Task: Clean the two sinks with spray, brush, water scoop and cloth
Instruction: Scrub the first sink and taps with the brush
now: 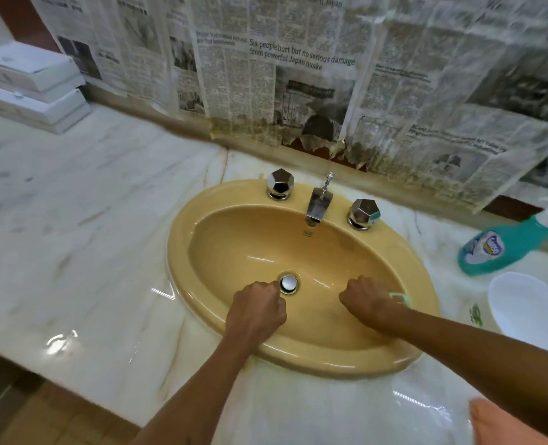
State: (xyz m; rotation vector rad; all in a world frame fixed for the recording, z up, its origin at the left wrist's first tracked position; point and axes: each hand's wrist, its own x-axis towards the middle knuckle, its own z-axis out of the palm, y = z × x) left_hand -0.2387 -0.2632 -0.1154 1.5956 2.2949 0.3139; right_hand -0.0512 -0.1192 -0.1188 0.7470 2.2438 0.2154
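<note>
A yellow oval sink (202, 220) is set in a marble counter, with a chrome drain plug (288, 283) at its bottom. My left hand (256, 311) is a curled fist just left of the plug, holding nothing that shows. My right hand (370, 300) sits low in the basin at the right and grips a light green brush (401, 297), of which only a small part sticks out. A teal spray bottle (503, 247) lies tilted on the counter to the right. A white scoop or bowl (529, 305) stands below it.
A chrome spout (317, 205) and two faceted chrome knobs (280, 184) (364, 213) line the sink's back rim. Newspaper (298, 75) covers the wall. White boxes (31, 85) are stacked at the far left. An orange cloth (497, 423) lies at the bottom right.
</note>
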